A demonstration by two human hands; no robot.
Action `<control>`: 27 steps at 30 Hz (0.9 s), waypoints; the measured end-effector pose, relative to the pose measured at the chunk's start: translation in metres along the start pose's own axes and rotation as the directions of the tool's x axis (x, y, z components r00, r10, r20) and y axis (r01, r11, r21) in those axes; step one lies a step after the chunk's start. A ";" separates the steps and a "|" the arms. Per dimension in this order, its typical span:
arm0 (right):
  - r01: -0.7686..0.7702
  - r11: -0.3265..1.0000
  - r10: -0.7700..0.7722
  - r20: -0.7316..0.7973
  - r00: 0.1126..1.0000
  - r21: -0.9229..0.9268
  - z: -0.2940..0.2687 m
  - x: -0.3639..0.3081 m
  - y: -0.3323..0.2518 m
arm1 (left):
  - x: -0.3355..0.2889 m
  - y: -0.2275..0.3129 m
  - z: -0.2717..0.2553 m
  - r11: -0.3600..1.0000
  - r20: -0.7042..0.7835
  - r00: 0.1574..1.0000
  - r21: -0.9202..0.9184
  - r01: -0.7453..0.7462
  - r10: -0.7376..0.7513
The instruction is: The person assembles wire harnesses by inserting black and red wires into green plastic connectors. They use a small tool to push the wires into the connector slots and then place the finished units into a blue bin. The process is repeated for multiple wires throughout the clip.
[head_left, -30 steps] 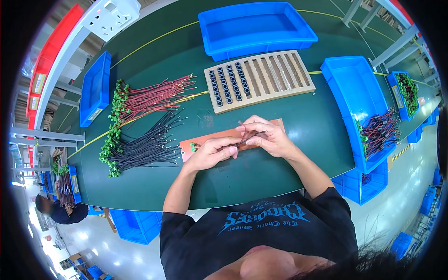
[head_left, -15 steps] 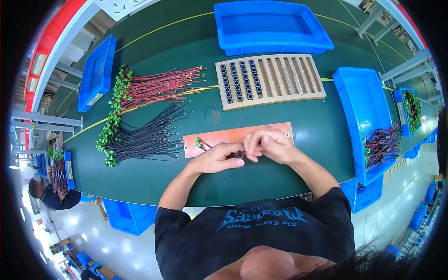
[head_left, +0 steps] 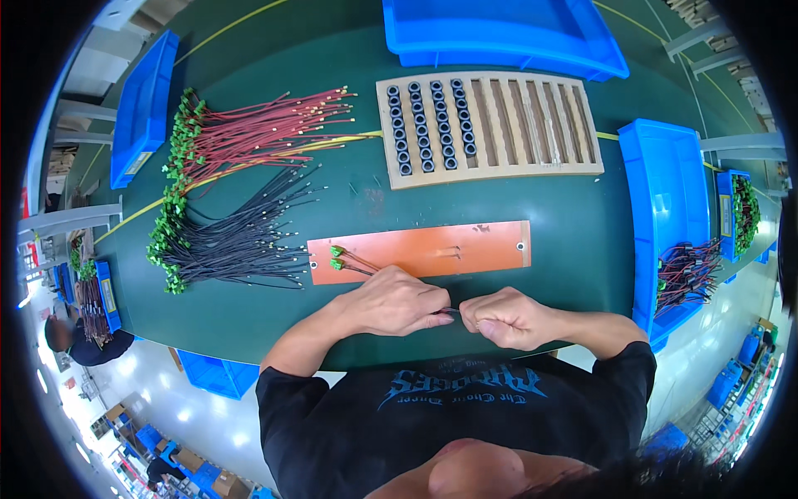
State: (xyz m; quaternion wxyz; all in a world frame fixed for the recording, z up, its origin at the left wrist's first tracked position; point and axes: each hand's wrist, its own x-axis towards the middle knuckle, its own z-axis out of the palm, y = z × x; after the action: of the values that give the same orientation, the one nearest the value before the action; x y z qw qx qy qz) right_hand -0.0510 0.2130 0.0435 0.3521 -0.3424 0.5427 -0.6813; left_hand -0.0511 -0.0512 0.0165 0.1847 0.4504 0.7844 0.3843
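Below the orange board (head_left: 391, 249), my two closed hands are nearly touching. My left hand (head_left: 401, 303) grips wires whose green connectors (head_left: 336, 258) stick out past its far left side, over the board's left end. A short dark stretch of wire (head_left: 450, 311) shows in the gap between the hands. My right hand (head_left: 509, 319) is a fist pinching the other end of those wires; the wire tips are hidden in its fingers. Two thin slots or pins mark the board's right half.
To the left lie red wires (head_left: 266, 133) and black wires (head_left: 241, 237) with green connectors. A wooden rack (head_left: 490, 172) holds several black rings (head_left: 426, 129). Blue bins stand at the back (head_left: 499, 41), left (head_left: 141, 108) and right (head_left: 665, 191), the right one containing finished-looking wire bundles (head_left: 688, 270).
Both hands have moved off the board toward my body, with the wires. My right hand has closed into a fist and drawn slightly apart from the left. The view has shifted slightly.
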 end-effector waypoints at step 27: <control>0.350 0.933 -0.218 -0.645 0.732 0.082 0.002 0.045 -0.022 | -0.016 0.070 0.005 0.718 -0.333 0.829 -0.687 0.113 -0.449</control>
State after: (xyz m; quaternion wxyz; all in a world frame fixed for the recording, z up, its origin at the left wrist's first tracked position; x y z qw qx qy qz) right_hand -0.0746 0.1776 0.0697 0.0751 -0.1391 0.4989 -0.8521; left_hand 0.0000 -0.0419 0.0657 0.1858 0.1213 0.6863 0.6927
